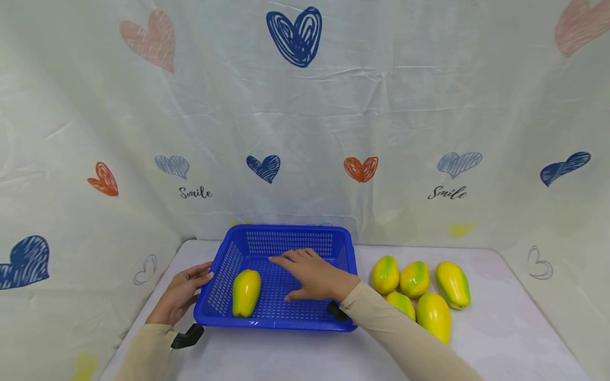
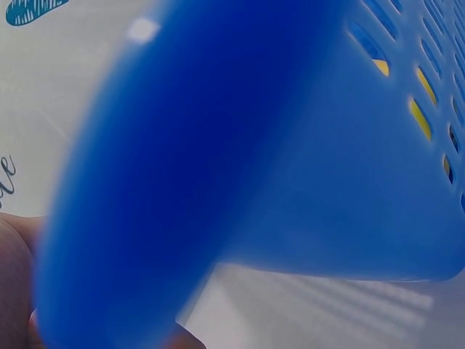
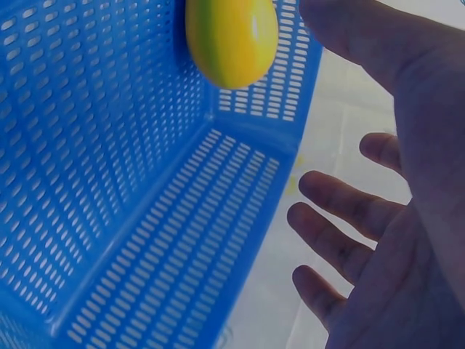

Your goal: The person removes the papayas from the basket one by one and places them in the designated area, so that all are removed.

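Observation:
A blue plastic basket [image 1: 281,325] with slotted walls stands on the table. One shiny yellow papaya [image 1: 246,293] with a green tinge lies inside, toward the left end. At the basket's left rim, my left hand [image 1: 178,293] holds the edge with thumb and fingers; the left wrist view is mostly filled by the blurred rim. Over the basket's middle hovers my right hand [image 1: 314,275], its fingers spread and nothing in its grasp. The right wrist view shows that hand's parted fingers [image 3: 338,233] apart from the papaya [image 3: 232,40].
Several more yellow-green papayas [image 1: 414,279] lie grouped on the white table [image 1: 500,328] to the right of the basket, partly behind my right sleeve [image 1: 410,333]. A pale curtain [image 1: 305,127] printed with hearts hangs behind and beside the table.

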A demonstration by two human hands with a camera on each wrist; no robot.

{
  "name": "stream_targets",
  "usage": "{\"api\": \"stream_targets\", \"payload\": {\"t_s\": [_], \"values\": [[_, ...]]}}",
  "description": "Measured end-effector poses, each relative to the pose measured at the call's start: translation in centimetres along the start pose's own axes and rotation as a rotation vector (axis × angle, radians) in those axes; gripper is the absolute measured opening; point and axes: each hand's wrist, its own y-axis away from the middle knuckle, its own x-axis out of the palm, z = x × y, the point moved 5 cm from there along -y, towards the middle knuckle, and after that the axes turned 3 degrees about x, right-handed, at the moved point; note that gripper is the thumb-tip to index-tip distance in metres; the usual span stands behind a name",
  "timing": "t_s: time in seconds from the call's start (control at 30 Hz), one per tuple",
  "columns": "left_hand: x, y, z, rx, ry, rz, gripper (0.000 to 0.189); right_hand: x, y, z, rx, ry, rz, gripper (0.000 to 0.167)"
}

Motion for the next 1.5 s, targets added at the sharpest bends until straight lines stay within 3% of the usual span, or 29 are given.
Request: {"api": "stream_targets", "payload": {"t_s": [1.13, 1.5], "values": [[0.1, 0.1, 0.0, 0.005, 0.022, -0.01, 0.061, 3.8, -6.0, 4.3, 0.001, 0.156, 0.209, 0.084], [0.1, 0.2, -0.2, 0.007, 0.024, -0.013, 0.061, 4.9, -7.3, 4.2, 0.064, 0.094, 0.251, 0.087]]}}
